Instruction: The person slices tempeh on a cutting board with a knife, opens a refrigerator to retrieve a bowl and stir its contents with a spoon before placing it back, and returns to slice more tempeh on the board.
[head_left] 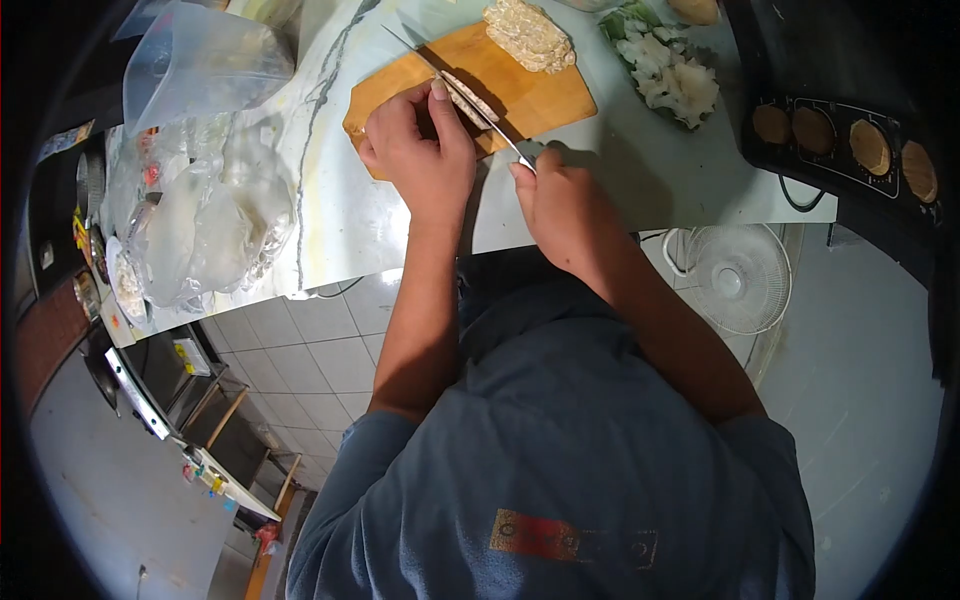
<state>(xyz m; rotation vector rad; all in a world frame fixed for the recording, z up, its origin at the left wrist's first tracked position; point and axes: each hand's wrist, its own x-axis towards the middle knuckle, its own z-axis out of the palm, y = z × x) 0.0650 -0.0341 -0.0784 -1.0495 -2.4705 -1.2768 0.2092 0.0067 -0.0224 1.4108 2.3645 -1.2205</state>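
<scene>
Pale strips [468,108], two, cut: upper centre, on a wooden cutting board [560,105].
Knife [508,137]: slanting between the strips.
My right hand [562,200]: clenched round the knife's handle, wrist angled inward.
My left hand [425,150]: fingers bent, thumb at a strip's end; fingertips hidden, grip I cannot tell.
Pale block [530,35]: board's far end.
Desk [345,225]: marbled.
My shirt [620,430]: lettered print, bottom centre, illegible.

marbled counter [340,215]: wooden board [555,95], clear plastic bags [185,240]
</scene>
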